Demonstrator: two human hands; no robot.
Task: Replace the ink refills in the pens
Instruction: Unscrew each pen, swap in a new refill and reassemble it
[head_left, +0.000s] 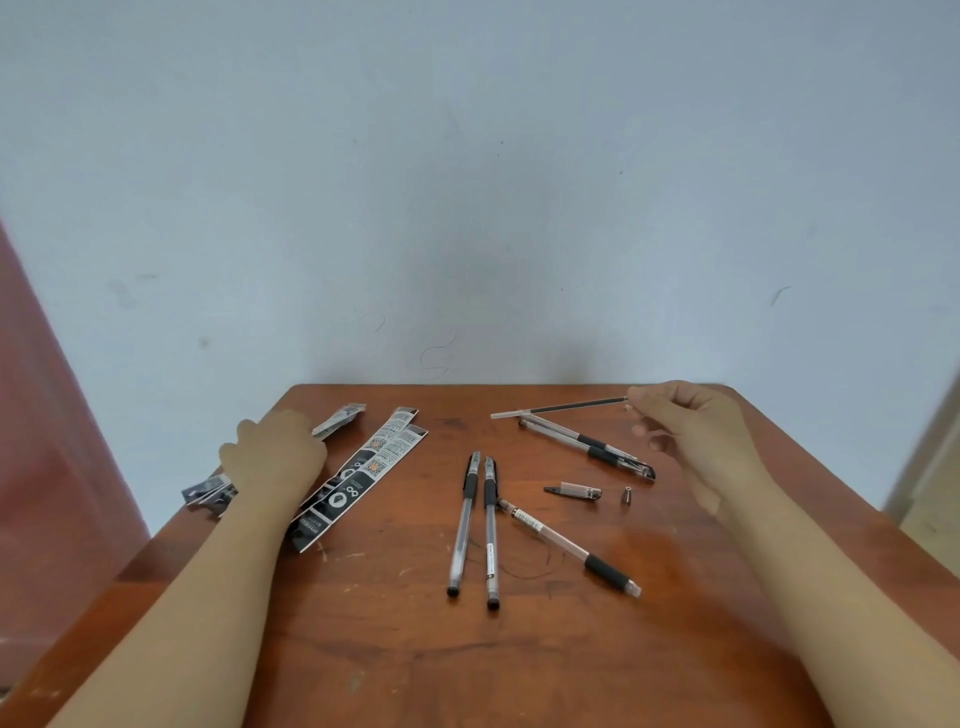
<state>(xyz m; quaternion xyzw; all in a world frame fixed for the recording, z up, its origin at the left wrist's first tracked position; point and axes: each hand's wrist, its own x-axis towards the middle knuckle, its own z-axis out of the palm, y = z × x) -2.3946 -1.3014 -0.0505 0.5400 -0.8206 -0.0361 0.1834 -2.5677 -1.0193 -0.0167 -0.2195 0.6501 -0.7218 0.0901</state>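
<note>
My right hand (685, 431) pinches one end of a thin ink refill (561, 408), held just above the far right of the table. Under it lie two pens (587, 447) side by side. My left hand (272, 457) rests on a refill packet (337, 421) at the far left; whether its fingers grip the packet is hidden. Two capped clear pens (475, 525) lie parallel in the middle. An opened pen barrel (569, 545) with a black grip lies slanted beside them. A loose pen cap (574, 490) and a small metal tip (627, 495) sit between.
Two long black-and-white refill packets (363, 478) lie diagonally by my left wrist, and more packets (208, 491) stick out at the table's left edge. The wooden table (415, 649) stands against a pale wall, with a red surface to the left.
</note>
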